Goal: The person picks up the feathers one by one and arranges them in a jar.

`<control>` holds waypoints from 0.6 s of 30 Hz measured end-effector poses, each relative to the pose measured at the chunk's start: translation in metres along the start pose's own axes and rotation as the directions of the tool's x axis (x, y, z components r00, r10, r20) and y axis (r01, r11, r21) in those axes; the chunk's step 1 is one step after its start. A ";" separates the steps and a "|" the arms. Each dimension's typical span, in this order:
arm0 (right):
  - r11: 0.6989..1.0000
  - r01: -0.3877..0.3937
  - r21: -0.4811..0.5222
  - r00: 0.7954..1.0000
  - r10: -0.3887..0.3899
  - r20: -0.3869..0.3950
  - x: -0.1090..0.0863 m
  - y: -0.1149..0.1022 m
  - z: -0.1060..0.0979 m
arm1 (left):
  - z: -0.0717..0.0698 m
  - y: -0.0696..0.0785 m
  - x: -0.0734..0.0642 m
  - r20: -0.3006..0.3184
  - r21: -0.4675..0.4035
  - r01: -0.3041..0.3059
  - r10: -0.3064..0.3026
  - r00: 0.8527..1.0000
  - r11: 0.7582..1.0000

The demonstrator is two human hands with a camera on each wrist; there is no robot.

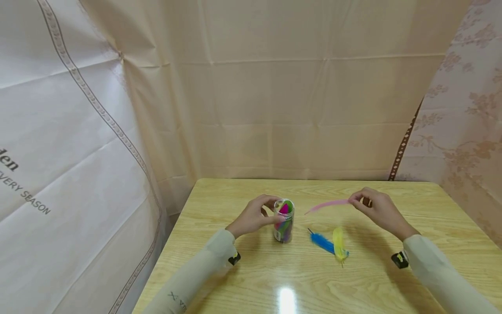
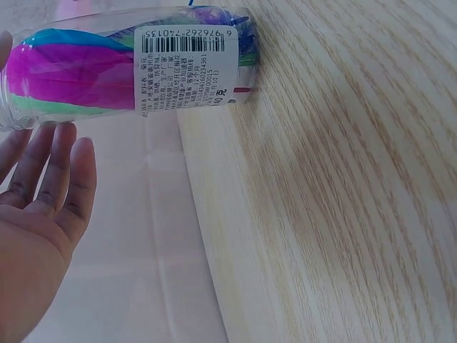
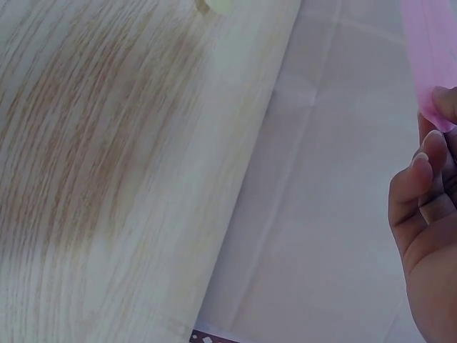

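Observation:
A clear jar (image 1: 283, 234) of colourful feathers stands upright, its mouth uncovered. My left hand (image 1: 252, 216) grips it near the rim, thumb on the near side. In the left wrist view a white barcode label (image 2: 187, 70) shows on the jar, with magenta, blue and green feathers inside. To the right of the jar, my right hand (image 1: 379, 212) pinches one end of a long pink feather (image 1: 328, 204) between thumb and finger. The feather's thin tip points left, toward the jar. The right wrist view shows the pinched pink end (image 3: 433, 57) close up.
A blue feather (image 1: 322, 242) and a yellow feather (image 1: 338, 240) lie touching on the wooden table (image 1: 235, 283), right of the jar. A beige cloth (image 1: 298, 113) hangs behind the table's far edge. Pale printed cloths hang at both sides.

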State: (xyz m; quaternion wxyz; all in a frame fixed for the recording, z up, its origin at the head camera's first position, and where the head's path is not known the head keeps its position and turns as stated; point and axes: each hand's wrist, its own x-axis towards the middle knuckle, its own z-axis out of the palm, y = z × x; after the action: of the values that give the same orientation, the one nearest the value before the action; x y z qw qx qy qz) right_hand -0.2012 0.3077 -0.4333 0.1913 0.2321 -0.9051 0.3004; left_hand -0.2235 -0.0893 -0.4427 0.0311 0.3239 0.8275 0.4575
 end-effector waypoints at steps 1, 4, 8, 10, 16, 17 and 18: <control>1.000 -0.001 -0.001 1.000 0.001 -0.006 0.001 -0.001 -0.001 | 0.000 0.000 0.000 0.000 -0.001 0.000 0.000 1.000 1.000; 1.000 0.006 -0.002 1.000 -0.007 -0.024 0.002 -0.003 -0.002 | -0.001 0.000 0.000 0.001 -0.005 -0.004 0.004 1.000 1.000; 1.000 0.019 -0.008 0.999 -0.019 -0.051 0.003 -0.007 -0.005 | -0.001 0.000 0.001 0.002 -0.010 -0.010 0.010 1.000 1.000; 1.000 0.021 -0.012 0.998 -0.022 -0.065 0.004 -0.009 -0.005 | -0.001 0.000 0.001 0.002 -0.009 -0.011 0.011 1.000 1.000; 1.000 0.022 -0.004 0.994 -0.022 -0.112 0.006 -0.013 -0.007 | -0.001 0.000 0.000 0.002 -0.002 -0.008 0.008 1.000 1.000; 1.000 0.023 -0.004 0.993 -0.023 -0.116 0.006 -0.013 -0.007 | -0.001 0.001 0.000 0.003 0.000 -0.008 0.008 1.000 1.000; 1.000 0.024 -0.007 0.992 -0.025 -0.120 0.007 -0.013 -0.008 | -0.001 0.001 0.000 0.003 0.001 -0.007 0.007 1.000 1.000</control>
State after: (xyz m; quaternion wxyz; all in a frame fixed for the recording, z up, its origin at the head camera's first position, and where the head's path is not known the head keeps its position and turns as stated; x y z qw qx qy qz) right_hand -0.1980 0.3010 -0.4183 0.2498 0.2242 -0.8899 0.3090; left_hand -0.2234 -0.0897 -0.4415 0.0308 0.3275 0.8266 0.4567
